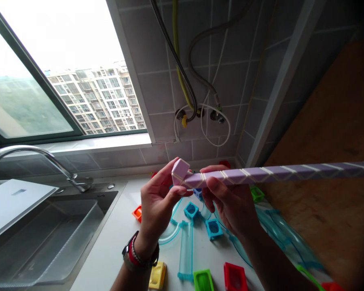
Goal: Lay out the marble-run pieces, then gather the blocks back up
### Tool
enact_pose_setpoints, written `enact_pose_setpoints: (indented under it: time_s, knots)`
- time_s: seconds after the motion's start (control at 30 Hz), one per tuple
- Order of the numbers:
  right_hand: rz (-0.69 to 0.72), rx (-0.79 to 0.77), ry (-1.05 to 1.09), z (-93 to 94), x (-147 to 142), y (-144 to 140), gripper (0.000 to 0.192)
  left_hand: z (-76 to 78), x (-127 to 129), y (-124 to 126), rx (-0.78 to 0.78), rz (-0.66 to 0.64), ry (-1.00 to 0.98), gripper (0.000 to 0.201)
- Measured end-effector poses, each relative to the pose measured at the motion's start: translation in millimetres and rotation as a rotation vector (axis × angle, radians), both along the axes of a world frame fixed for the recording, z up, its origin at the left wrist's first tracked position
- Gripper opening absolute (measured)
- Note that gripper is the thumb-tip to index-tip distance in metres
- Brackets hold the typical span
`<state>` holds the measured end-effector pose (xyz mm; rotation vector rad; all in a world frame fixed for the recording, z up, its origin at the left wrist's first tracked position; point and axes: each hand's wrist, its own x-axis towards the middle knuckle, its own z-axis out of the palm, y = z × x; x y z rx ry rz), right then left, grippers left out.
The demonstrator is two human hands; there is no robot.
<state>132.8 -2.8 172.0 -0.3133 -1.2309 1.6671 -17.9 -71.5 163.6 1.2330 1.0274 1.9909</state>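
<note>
One purple stick [279, 172] is held above the surface [106, 246], its long straight part running off to the right. The left hand [156, 202] is clamped on the turned-up end block [179, 170]; the right hand [235, 204] pinches the straight part near it. It looks light, hard and smooth, likely stiff but for turning at the pale seams [266, 171]. Best gripped on flat faces either side of a seam; the unsupported length may swing.
</note>
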Motion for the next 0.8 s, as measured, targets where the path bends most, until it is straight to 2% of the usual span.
enact_pose_setpoints:
  time_s: [0.27,0.4,0.6,0.8]
  knots:
    - [-0.047,-0.007,0.028,2.4,-3.7,-1.3,0.023,-0.2,7.0,1.5,-0.012,-0.032,-0.027,0.061]
    - [-0.054,0.011,0.060,0.4,-3.6,-0.4,0.020,-0.4,10.3,0.8,-0.027,-0.008,-0.026,0.059]
    - [0.065,0.086,0.025,-3.6,2.8,1.5,0.016,-2.2,9.6,0.2,-0.007,0.013,-0.050,0.054]
    - [0.135,0.114,0.033,-4.1,7.0,3.7,0.016,0.8,6.8,-2.1,-0.023,-0.025,-0.076,0.053]
